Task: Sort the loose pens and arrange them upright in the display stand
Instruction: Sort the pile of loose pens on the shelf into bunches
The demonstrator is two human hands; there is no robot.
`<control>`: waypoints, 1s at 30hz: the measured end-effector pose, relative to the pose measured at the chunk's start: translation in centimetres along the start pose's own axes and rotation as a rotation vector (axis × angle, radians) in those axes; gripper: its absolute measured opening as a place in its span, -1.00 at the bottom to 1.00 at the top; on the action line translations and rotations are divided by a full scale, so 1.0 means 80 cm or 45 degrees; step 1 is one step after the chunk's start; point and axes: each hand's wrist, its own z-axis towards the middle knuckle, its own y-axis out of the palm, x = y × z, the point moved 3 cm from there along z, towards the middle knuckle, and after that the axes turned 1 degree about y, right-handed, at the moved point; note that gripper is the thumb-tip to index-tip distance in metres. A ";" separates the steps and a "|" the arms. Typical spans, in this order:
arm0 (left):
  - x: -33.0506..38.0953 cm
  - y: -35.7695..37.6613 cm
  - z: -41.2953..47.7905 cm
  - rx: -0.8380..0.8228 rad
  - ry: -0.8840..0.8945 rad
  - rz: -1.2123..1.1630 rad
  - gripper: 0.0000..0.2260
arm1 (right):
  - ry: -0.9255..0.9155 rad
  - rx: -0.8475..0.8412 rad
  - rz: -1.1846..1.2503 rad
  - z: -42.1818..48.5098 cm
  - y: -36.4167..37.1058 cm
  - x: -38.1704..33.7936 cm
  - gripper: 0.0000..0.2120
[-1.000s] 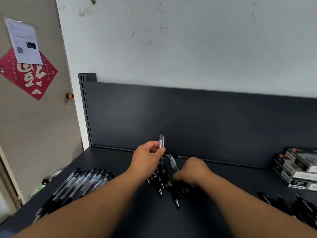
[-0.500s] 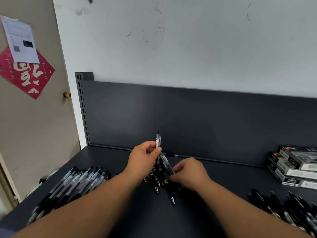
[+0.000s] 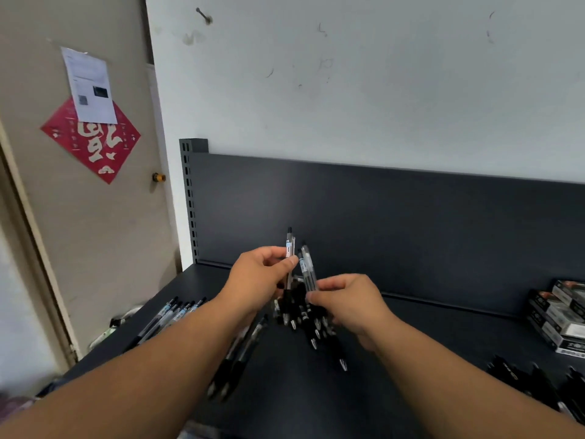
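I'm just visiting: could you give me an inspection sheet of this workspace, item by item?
Surface: dark shelf, dark back panel behind.
Job's things: central pen pile; left pen row; right pen group; no display stand seen.
Clutter: stacked boxes at right.
Hands: left hand pinches upright pens; right hand holds tilted pens.
Cables: nothing seen.
Surroundings: door with red paper and white sheet; marked white wall.
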 end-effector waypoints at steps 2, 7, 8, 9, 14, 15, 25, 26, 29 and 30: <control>0.002 -0.034 -0.007 -0.008 -0.059 0.117 -0.92 | 0.030 -0.093 0.005 -0.007 0.029 -0.007 -0.83; -0.015 -0.109 -0.026 -0.034 -0.226 0.637 -0.87 | 0.058 -0.293 -0.082 -0.018 0.105 -0.007 -0.76; -0.021 -0.118 -0.030 -0.039 -0.252 0.729 -0.85 | 0.064 -0.308 -0.096 -0.021 0.116 -0.007 -0.77; -0.026 -0.124 -0.033 -0.042 -0.269 0.801 -0.84 | 0.064 -0.313 -0.112 -0.022 0.125 -0.007 -0.78; -0.039 -0.124 -0.037 -0.116 -0.218 1.135 -0.77 | 0.001 -0.300 -0.231 -0.024 0.146 -0.006 -0.76; -0.041 -0.121 -0.036 -0.138 -0.200 1.186 -0.75 | -0.002 -0.297 -0.248 -0.025 0.146 -0.005 -0.70; -0.045 -0.109 -0.035 -0.148 0.078 1.423 -0.54 | -0.057 -0.321 -0.336 -0.034 0.144 0.007 -0.47; -0.046 -0.108 -0.034 -0.147 0.082 1.418 -0.55 | -0.050 -0.341 -0.327 -0.035 0.143 0.006 -0.47; -0.046 -0.105 -0.031 -0.130 0.104 1.385 -0.61 | -0.029 -0.386 -0.278 -0.034 0.140 0.007 -0.50; -0.046 -0.103 -0.031 -0.135 0.119 1.377 -0.63 | -0.021 -0.389 -0.261 -0.034 0.139 0.008 -0.51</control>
